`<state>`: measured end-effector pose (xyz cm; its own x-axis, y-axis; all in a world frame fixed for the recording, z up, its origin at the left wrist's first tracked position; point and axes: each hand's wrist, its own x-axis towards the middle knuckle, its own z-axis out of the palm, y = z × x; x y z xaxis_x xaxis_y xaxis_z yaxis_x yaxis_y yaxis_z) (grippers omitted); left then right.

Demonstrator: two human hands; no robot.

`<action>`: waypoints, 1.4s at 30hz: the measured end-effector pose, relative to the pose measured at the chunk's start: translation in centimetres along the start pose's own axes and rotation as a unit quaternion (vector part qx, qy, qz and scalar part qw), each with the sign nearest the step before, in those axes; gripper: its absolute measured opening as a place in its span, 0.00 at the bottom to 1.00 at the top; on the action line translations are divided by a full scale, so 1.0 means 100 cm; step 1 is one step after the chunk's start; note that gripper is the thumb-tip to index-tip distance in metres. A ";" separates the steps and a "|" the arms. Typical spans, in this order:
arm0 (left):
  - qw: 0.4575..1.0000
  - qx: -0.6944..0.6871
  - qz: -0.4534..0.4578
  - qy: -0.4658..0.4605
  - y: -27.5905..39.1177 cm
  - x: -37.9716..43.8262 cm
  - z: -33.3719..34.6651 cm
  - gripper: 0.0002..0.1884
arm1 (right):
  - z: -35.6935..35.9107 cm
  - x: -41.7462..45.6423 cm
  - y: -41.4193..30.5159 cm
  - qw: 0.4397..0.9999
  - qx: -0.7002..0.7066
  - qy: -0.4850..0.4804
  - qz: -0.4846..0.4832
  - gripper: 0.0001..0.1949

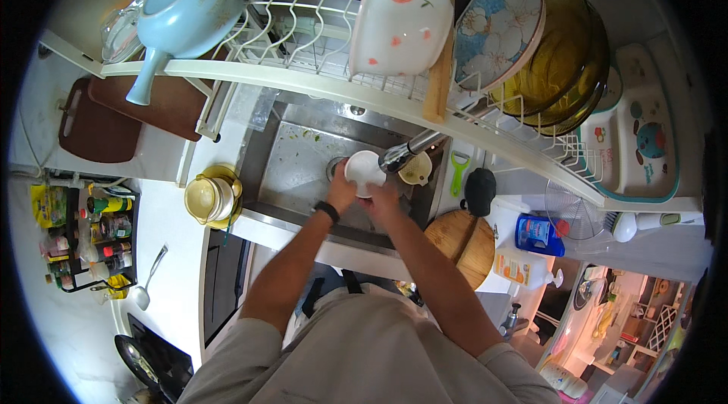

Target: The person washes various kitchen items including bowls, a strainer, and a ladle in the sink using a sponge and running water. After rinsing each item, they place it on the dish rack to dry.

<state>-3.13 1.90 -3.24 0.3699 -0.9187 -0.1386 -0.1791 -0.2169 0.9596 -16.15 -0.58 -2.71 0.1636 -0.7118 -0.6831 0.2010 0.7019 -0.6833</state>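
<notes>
Over the stainless steel sink [296, 170] I hold a small white bowl [364, 168], its open side facing up. My left hand [341, 190] grips the bowl's left side, with a dark band on the wrist. At the near rim my right hand [382, 199] has its fingers on the bowl, some of them reaching inside. Just right of the bowl is the head of the metal faucet [398, 157]. A cream strainer basket [416, 169] sits in the sink's right part. Green food scraps [307, 134] lie on the sink floor, and the bowl partly hides the drain [334, 167].
Above the sink, a white dish rack [296, 75] holds a blue handled pan [190, 11], a tulip-patterned bowl [401, 23] and amber plates [560, 57]. Stacked bowls [207, 199] stand left of the sink. To the right are a green peeler [458, 172] and a round wooden board [463, 244].
</notes>
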 end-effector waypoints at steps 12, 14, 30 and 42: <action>0.991 0.065 -0.080 0.082 -0.057 0.004 0.006 0.22 | 0.009 -0.031 -0.015 0.997 -0.018 -0.066 -0.044 0.21; 0.989 0.110 -0.080 0.051 -0.039 0.015 0.003 0.21 | -0.001 -0.016 -0.012 0.995 -0.029 -0.091 -0.027 0.21; 0.876 0.336 0.344 -0.019 0.065 -0.030 -0.049 0.17 | -0.001 -0.005 -0.012 0.982 0.141 -0.111 -0.059 0.22; 0.810 0.438 0.378 -0.099 0.005 -0.017 -0.030 0.07 | -0.007 -0.005 -0.030 0.991 -0.100 -0.080 -0.034 0.19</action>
<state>-1.15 4.35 -1.81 -0.2844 -0.9146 0.2876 -0.8967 0.3599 0.2579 -17.51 -2.29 -0.48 0.3109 -0.7417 -0.5943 0.0245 0.6314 -0.7751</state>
